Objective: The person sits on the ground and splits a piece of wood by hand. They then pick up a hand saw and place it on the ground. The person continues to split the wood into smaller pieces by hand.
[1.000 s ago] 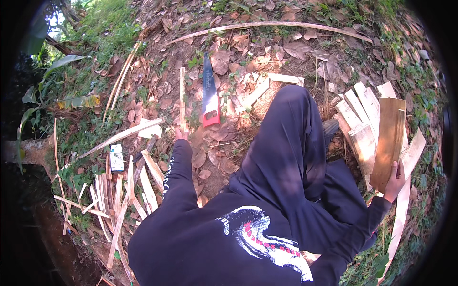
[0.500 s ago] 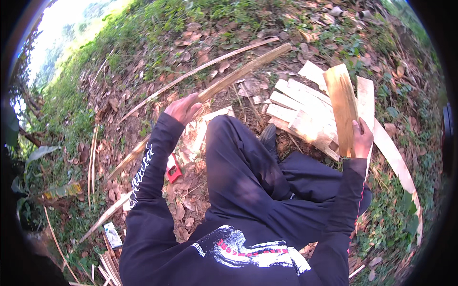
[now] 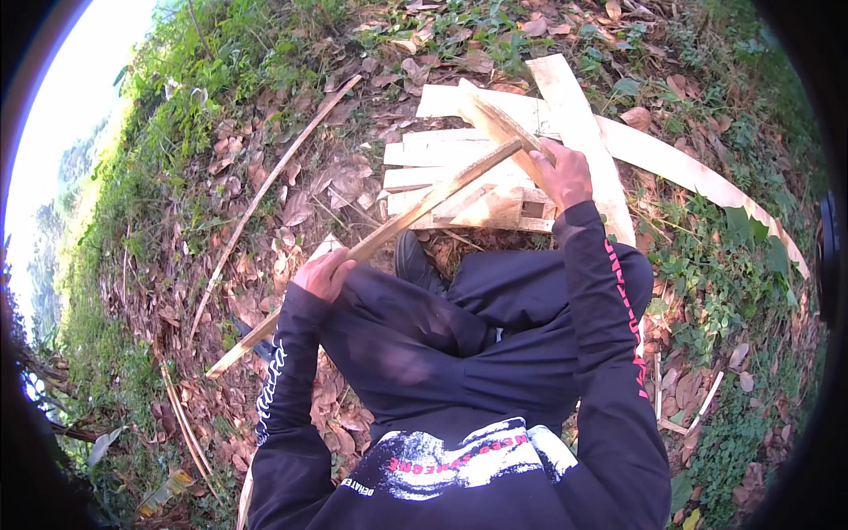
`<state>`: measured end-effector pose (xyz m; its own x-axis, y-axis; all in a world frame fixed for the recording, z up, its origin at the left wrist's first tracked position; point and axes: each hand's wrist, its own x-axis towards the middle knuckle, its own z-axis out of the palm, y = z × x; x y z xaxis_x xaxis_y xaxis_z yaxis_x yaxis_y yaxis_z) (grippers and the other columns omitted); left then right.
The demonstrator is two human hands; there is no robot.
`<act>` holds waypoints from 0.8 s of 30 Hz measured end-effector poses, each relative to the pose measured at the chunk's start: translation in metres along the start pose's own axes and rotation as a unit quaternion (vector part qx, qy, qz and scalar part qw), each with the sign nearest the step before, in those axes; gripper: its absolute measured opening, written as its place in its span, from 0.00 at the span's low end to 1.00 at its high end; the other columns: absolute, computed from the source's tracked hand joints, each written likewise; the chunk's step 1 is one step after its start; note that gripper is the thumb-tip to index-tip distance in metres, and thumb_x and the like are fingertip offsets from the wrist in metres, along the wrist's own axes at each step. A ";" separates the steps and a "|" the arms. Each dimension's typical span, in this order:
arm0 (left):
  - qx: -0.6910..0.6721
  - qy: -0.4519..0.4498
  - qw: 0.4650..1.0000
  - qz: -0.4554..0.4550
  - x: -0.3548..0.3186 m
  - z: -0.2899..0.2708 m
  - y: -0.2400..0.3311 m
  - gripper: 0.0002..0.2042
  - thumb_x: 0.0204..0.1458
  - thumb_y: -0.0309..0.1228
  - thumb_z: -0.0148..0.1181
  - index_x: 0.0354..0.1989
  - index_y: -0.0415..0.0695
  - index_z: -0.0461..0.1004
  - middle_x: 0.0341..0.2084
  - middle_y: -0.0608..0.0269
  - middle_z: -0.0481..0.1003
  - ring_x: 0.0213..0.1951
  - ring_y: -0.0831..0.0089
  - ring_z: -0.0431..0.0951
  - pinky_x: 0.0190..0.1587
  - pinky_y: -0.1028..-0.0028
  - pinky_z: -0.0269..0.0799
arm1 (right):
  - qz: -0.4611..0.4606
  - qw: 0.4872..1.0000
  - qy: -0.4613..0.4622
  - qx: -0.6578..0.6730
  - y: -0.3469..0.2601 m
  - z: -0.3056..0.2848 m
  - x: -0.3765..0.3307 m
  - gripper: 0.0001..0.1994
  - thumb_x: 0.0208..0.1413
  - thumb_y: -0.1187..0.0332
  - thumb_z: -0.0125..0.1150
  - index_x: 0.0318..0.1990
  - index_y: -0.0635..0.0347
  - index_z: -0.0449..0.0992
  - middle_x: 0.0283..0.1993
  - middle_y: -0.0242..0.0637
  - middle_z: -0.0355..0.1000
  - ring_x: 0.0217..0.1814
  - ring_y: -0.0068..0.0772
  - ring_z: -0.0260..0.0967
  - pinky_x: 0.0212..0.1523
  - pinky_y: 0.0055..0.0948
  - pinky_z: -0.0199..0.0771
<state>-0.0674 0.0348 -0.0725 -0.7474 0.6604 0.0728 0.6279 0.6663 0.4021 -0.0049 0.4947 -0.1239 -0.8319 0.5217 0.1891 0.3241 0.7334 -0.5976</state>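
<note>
My left hand [image 3: 325, 276] is closed round a long, narrow wooden stick [image 3: 424, 205], which slants from beside my left forearm up to the right across my knee. In my right hand [image 3: 565, 174] is a wooden board [image 3: 495, 119], gripped near its lower end and tilted to the left, with its darker edge showing. The far end of the stick lies close to the board, just left of my right fingers; whether they touch I cannot tell. My right palm is hidden.
Several pale boards [image 3: 433, 150] lie piled beyond my crossed legs [image 3: 442, 331]. A wide plank [image 3: 574, 124] and a long curved strip [image 3: 707, 181] lie to their right. One thin strip [image 3: 265, 203] rests on the leaf-strewn ground at left. Green plants surround the spot.
The board in my right hand has swung left and tipped edge-on, near the stick's far end. My left hand still grips the stick. The view has turned rightward.
</note>
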 end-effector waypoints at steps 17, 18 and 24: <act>-0.295 -0.151 0.919 -0.211 -0.005 -0.011 0.024 0.15 0.66 0.39 0.49 0.43 0.40 0.75 0.14 0.68 0.66 0.16 0.79 0.66 0.20 0.77 0.61 | -0.071 0.994 0.079 -0.013 -0.016 0.024 -0.014 0.19 0.59 0.55 0.61 0.51 0.58 0.79 0.46 0.45 0.79 0.46 0.48 0.78 0.45 0.40 0.77; -0.332 -0.160 0.897 -0.245 -0.006 -0.013 0.028 0.15 0.66 0.40 0.48 0.43 0.40 0.75 0.14 0.71 0.65 0.16 0.83 0.64 0.19 0.79 0.58 | -0.082 0.992 0.091 -0.005 -0.021 0.024 -0.016 0.19 0.60 0.55 0.61 0.50 0.59 0.79 0.46 0.46 0.79 0.46 0.49 0.77 0.45 0.39 0.77; -0.381 -0.187 0.876 -0.227 -0.015 0.000 0.011 0.17 0.67 0.42 0.47 0.45 0.40 0.73 0.15 0.72 0.63 0.15 0.84 0.60 0.17 0.81 0.55 | -0.096 0.987 0.122 -0.042 -0.037 0.011 -0.025 0.15 0.60 0.61 0.60 0.50 0.57 0.78 0.46 0.37 0.80 0.44 0.40 0.79 0.43 0.38 0.78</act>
<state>-0.0496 0.0322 -0.0691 -0.6697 0.5497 -0.4992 -0.1497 0.5585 0.8159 -0.0009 0.4496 -0.1155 -0.7519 0.4517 0.4803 0.2158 0.8569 -0.4682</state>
